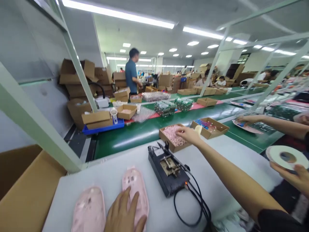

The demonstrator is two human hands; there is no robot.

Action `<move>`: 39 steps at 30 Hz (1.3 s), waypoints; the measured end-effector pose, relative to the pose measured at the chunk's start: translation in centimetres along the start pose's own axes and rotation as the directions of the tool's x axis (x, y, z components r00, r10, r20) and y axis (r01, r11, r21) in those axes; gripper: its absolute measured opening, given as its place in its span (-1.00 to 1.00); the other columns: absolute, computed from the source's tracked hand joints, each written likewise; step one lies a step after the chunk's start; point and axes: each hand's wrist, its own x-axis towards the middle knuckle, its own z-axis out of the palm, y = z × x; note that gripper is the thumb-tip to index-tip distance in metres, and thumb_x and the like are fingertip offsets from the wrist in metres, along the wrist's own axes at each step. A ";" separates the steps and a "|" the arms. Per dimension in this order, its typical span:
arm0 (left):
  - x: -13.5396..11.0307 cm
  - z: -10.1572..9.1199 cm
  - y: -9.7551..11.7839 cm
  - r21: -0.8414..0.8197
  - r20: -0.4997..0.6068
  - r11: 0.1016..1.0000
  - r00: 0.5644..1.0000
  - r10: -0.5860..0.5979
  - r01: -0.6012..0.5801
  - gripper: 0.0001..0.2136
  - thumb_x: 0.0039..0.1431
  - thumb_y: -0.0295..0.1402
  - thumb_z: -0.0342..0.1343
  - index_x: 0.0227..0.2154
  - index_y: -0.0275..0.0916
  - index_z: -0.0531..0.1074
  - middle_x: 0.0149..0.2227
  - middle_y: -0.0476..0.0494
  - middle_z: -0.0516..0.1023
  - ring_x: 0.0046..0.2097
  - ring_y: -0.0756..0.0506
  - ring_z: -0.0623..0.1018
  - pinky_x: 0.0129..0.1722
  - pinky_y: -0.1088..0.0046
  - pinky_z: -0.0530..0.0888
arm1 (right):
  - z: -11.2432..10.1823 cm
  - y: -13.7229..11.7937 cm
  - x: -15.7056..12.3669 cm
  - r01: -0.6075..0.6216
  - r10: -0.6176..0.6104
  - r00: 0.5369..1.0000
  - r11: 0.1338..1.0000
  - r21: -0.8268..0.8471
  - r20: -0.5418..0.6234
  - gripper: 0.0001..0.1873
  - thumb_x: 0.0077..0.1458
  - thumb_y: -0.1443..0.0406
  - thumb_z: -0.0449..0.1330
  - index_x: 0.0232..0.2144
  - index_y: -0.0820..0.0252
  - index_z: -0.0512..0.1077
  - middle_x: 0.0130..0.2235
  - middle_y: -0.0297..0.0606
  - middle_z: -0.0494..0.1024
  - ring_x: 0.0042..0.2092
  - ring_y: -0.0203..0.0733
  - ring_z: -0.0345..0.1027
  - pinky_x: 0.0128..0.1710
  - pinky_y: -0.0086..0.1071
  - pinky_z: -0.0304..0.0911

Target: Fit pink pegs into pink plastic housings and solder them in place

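My left hand (124,211) lies with spread fingers on a pink elongated plastic shell (135,180) on the white work surface. Left of it rests a second pink shell (89,206). My right hand (189,134) reaches over a cardboard box of small pink parts (172,132), its fingers drawn together at the heap; what they pinch is too small to make out. Between my arms sits a black device (166,170) with a metal fixture, a lit red lamp and black cables.
A cardboard tray (212,127) holds blue and red parts. On the right, a co-worker's hand (292,175) holds a tape roll (287,158); another hand (248,120) touches a pink piece. Behind runs a green conveyor (116,141); a metal post (36,119) stands left.
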 end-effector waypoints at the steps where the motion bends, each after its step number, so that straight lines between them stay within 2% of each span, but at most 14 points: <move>1: 0.0 -0.2 1.3 -0.006 0.033 1.000 0.999 0.026 -0.026 -0.63 0.22 -0.27 0.14 0.09 -0.05 0.53 0.23 -0.17 0.48 0.19 -0.36 0.47 0.05 0.05 0.53 | -0.3 -0.1 -0.5 0.001 0.000 1.000 1.000 0.018 -0.026 -0.82 0.24 0.23 0.23 -0.27 0.23 0.58 -0.20 -0.19 0.65 -0.20 -0.15 0.51 -0.11 -0.27 0.40; 5: -0.6 -1.7 3.5 -0.069 0.130 0.998 0.991 0.022 -0.013 -0.72 0.29 -0.26 0.12 0.01 -0.17 0.56 0.16 -0.22 0.52 0.21 -0.39 0.42 0.11 -0.03 0.49 | -1.3 -2.3 -4.9 0.035 -0.023 0.993 0.994 0.104 -0.113 -0.69 0.22 0.08 0.21 -0.20 0.18 0.58 -0.21 -0.19 0.65 -0.23 -0.13 0.50 -0.22 -0.29 0.35; 7: -1.3 -2.3 3.8 -0.113 0.157 0.994 0.987 0.021 -0.003 -0.73 0.29 -0.23 0.14 -0.02 -0.18 0.56 0.15 -0.21 0.51 0.22 -0.40 0.39 0.10 -0.04 0.49 | -1.7 -5.2 -8.9 0.107 -0.067 0.982 0.968 0.229 -0.177 -0.72 0.14 0.05 0.31 -0.29 0.14 0.58 -0.35 -0.28 0.62 -0.36 -0.21 0.44 -0.36 -0.35 0.31; 8: -1.6 -2.6 4.1 -0.137 0.170 0.991 0.985 0.023 0.000 -0.74 0.29 -0.22 0.14 -0.05 -0.18 0.56 0.16 -0.20 0.50 0.22 -0.40 0.38 0.09 -0.05 0.49 | -1.7 -7.0 -11.1 0.137 -0.093 0.983 0.945 0.298 -0.158 -0.75 0.12 0.07 0.34 -0.33 0.12 0.57 -0.40 -0.32 0.60 -0.41 -0.25 0.42 -0.40 -0.37 0.30; 9: -2.0 -2.8 4.4 -0.157 0.182 0.988 0.983 0.022 0.007 -0.75 0.30 -0.21 0.13 -0.07 -0.17 0.56 0.16 -0.19 0.50 0.22 -0.39 0.38 0.08 -0.04 0.50 | -1.4 -8.9 -13.4 0.166 -0.131 0.985 0.910 0.380 -0.117 -0.79 0.13 0.10 0.34 -0.35 0.11 0.56 -0.43 -0.34 0.59 -0.43 -0.27 0.41 -0.42 -0.40 0.31; 11: -2.6 -3.1 5.0 -0.195 0.194 0.980 0.981 0.016 0.023 -0.76 0.30 -0.20 0.13 -0.08 -0.16 0.55 0.16 -0.17 0.49 0.21 -0.38 0.37 0.08 -0.04 0.49 | 0.0 -12.7 -17.5 0.201 -0.274 0.958 0.849 0.489 0.082 -0.86 0.19 0.19 0.30 -0.35 0.12 0.56 -0.40 -0.33 0.60 -0.42 -0.29 0.45 -0.41 -0.42 0.34; 14: -3.3 -3.2 5.7 -0.239 0.185 0.971 0.983 0.016 0.029 -0.69 0.30 -0.19 0.13 0.02 -0.16 0.51 0.16 -0.17 0.49 0.19 -0.37 0.38 0.08 -0.04 0.48 | 4.5 -16.9 -20.7 0.190 -0.375 0.891 0.822 0.537 0.258 -0.89 0.20 0.29 0.23 -0.37 0.15 0.54 -0.43 -0.38 0.57 -0.43 -0.36 0.41 -0.41 -0.48 0.30; 18: -3.6 -2.9 5.8 -0.270 0.185 0.961 0.983 -0.005 0.055 -0.66 0.29 -0.15 0.13 0.03 -0.20 0.50 0.10 -0.25 0.49 0.16 -0.37 0.39 0.07 -0.05 0.47 | 10.8 -18.7 -20.4 0.056 -0.229 0.913 0.891 0.451 0.338 -0.87 0.15 0.33 0.21 -0.44 0.19 0.51 -0.51 -0.43 0.52 -0.48 -0.40 0.34 -0.43 -0.50 0.22; 21: -3.7 -2.6 5.8 -0.315 0.200 0.945 0.980 -0.022 0.085 -0.69 0.29 -0.14 0.13 -0.03 -0.20 0.51 0.08 -0.26 0.49 0.16 -0.36 0.38 0.08 -0.04 0.45 | 13.1 -18.8 -19.7 0.041 -0.161 0.919 0.947 0.320 0.359 -0.84 0.12 0.32 0.20 -0.49 0.19 0.49 -0.55 -0.43 0.49 -0.53 -0.39 0.29 -0.44 -0.45 0.17; 26: -3.9 -2.3 5.8 -0.376 0.210 0.919 0.977 -0.039 0.118 -0.73 0.28 -0.15 0.13 -0.11 -0.22 0.50 0.06 -0.24 0.48 0.16 -0.33 0.38 0.08 -0.01 0.44 | 13.8 -19.0 -19.8 0.063 -0.137 0.928 0.974 0.218 0.345 -0.83 0.13 0.29 0.20 -0.49 0.17 0.51 -0.54 -0.40 0.51 -0.52 -0.35 0.30 -0.43 -0.42 0.14; 31: -4.2 -2.1 5.9 -0.404 0.215 0.904 0.975 -0.052 0.137 -0.73 0.29 -0.16 0.14 -0.08 -0.21 0.50 0.08 -0.22 0.48 0.19 -0.32 0.36 0.11 0.00 0.42 | 14.4 -19.2 -20.1 0.089 -0.127 0.944 0.987 0.135 0.303 -0.81 0.14 0.25 0.19 -0.50 0.15 0.44 -0.52 -0.35 0.52 -0.50 -0.30 0.33 -0.42 -0.41 0.13; 35: -4.2 -2.2 5.9 -0.412 0.211 0.900 0.976 -0.058 0.142 -0.73 0.29 -0.17 0.15 -0.06 -0.20 0.50 0.07 -0.20 0.50 0.18 -0.32 0.38 0.12 -0.01 0.41 | 13.7 -19.3 -20.5 0.116 -0.121 0.952 0.993 0.037 0.279 -0.81 0.17 0.22 0.20 -0.46 0.13 0.39 -0.53 -0.39 0.48 -0.51 -0.30 0.30 -0.44 -0.38 0.10; 37: -4.0 -2.4 5.8 -0.412 0.180 0.900 0.981 -0.070 0.140 -0.76 0.31 -0.19 0.12 -0.08 -0.21 0.51 0.03 -0.20 0.53 0.16 -0.30 0.40 0.09 0.03 0.43 | 13.1 -19.1 -20.6 0.133 -0.143 0.962 0.989 0.057 0.234 -0.80 0.21 0.20 0.19 -0.44 0.13 0.38 -0.53 -0.41 0.46 -0.51 -0.31 0.28 -0.45 -0.37 0.11; 39: -3.6 -2.5 5.5 -0.406 0.130 0.904 0.988 -0.085 0.131 -0.76 0.35 -0.20 0.09 -0.09 -0.22 0.51 0.01 -0.20 0.54 0.13 -0.27 0.43 0.06 0.08 0.44 | 12.6 -18.7 -20.3 0.225 -0.243 0.953 0.968 0.114 0.182 -0.82 0.26 0.22 0.17 -0.40 0.13 0.38 -0.47 -0.37 0.47 -0.44 -0.27 0.32 -0.38 -0.34 0.19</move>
